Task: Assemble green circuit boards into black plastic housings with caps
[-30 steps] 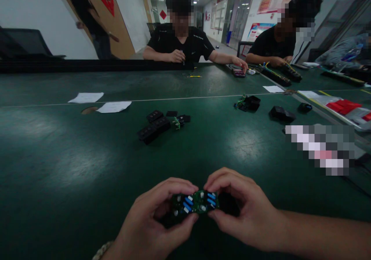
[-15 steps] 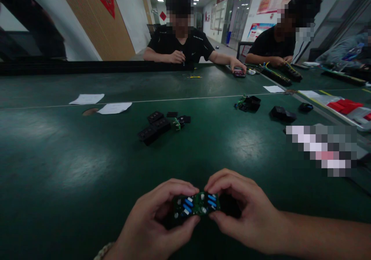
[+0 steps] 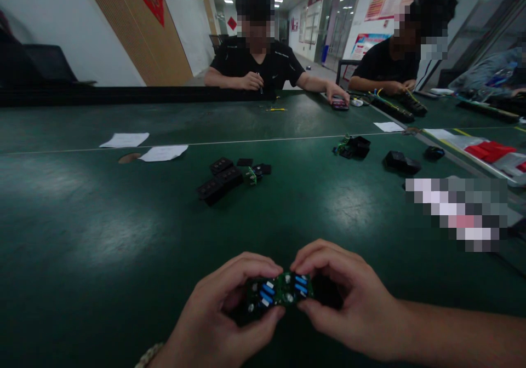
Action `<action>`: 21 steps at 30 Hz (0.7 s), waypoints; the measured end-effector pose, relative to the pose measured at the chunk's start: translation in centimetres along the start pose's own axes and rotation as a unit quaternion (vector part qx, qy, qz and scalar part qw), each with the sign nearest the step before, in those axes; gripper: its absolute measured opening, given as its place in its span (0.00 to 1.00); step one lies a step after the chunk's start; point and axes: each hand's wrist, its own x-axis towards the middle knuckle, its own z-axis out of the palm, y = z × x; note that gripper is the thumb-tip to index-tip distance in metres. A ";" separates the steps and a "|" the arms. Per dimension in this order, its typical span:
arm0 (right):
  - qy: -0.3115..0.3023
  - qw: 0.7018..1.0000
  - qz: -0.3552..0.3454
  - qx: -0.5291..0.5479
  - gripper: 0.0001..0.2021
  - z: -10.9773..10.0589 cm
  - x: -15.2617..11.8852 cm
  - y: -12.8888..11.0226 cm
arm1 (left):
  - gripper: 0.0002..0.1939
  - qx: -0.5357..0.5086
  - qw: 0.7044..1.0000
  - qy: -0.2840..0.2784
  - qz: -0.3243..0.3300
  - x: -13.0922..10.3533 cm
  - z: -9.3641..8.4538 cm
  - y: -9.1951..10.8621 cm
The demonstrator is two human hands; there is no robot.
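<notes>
Between my two hands, just over the near part of the green table, is a small green circuit board [image 3: 283, 289] with blue and white components on its upper face. My left hand [image 3: 234, 302] pinches its left end, thumb at the near edge and fingers at the far edge. At the right end my right hand [image 3: 345, 297] grips it the same way. My fingers hide both ends of the board, and its underside does not show.
Farther off on the table [image 3: 123, 209] lie black plastic housings [image 3: 222, 180], a small wired part [image 3: 253, 174], more black parts [image 3: 355, 147] and a black block [image 3: 400, 162]. Paper sheets [image 3: 164, 153] lie beyond. Across the table sit a co-worker [image 3: 257, 64] and another person [image 3: 388, 67].
My hands and the circuit board stay almost still. At the far left, the dark figure standing there has moved mostly out of view, uncovering a chair.
</notes>
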 end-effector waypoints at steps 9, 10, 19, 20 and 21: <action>-0.004 1.000 0.004 -0.001 0.19 -0.1 0.0 -0.1 | 0.26 -0.011 1.000 -0.006 -0.008 0.0 -0.2 0.1; -0.003 1.000 0.004 -0.001 0.19 -0.1 0.0 -0.1 | 0.27 -0.012 1.000 -0.010 -0.011 0.0 -0.2 0.1; -0.002 1.000 -0.001 -0.005 0.20 0.0 0.1 0.1 | 0.27 -0.014 1.000 -0.015 -0.011 -0.1 -0.2 -0.2; -0.001 1.000 -0.002 -0.005 0.19 0.0 0.1 0.1 | 0.27 -0.014 1.000 -0.013 -0.011 -0.1 -0.1 -0.2; -0.001 1.000 -0.003 -0.005 0.19 0.0 0.1 0.1 | 0.27 -0.013 1.000 -0.011 -0.011 -0.1 -0.1 -0.2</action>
